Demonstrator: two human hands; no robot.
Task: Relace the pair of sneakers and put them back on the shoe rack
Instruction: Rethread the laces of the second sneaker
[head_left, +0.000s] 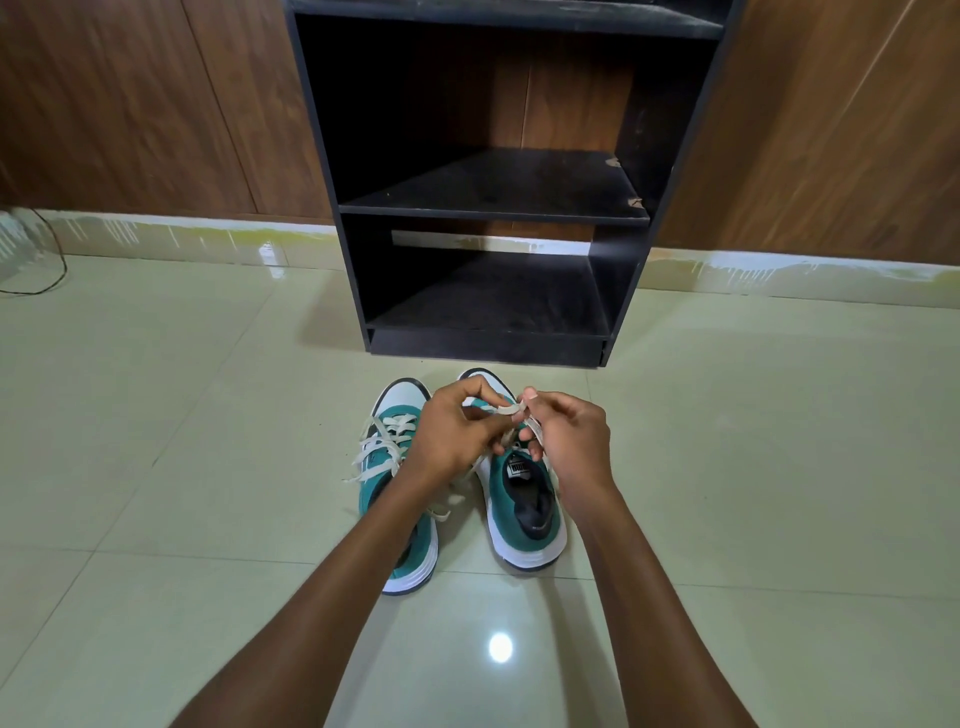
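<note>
Pinching a flat cream shoelace (506, 409) between them, the left hand (457, 428) and the right hand (563, 439) are both closed on it above the right-hand green-and-white suede sneaker (524, 499). That sneaker stands on the glossy pale tiled floor (182, 415), just in front of the black wooden shoe rack (493, 208), toe pointing at it. The matching left-hand sneaker (395, 457) sits beside it, also in front of the rack, its lacing loose and the ends trailing on the floor.

The main risk, as I judge it, is the lace slipping from the fingertips, since the grip is only a pinch. Uneven pulling could leave one end too short to tie. The loose ends on the other sneaker could snag when both are lifted to the rack's empty shelves.
</note>
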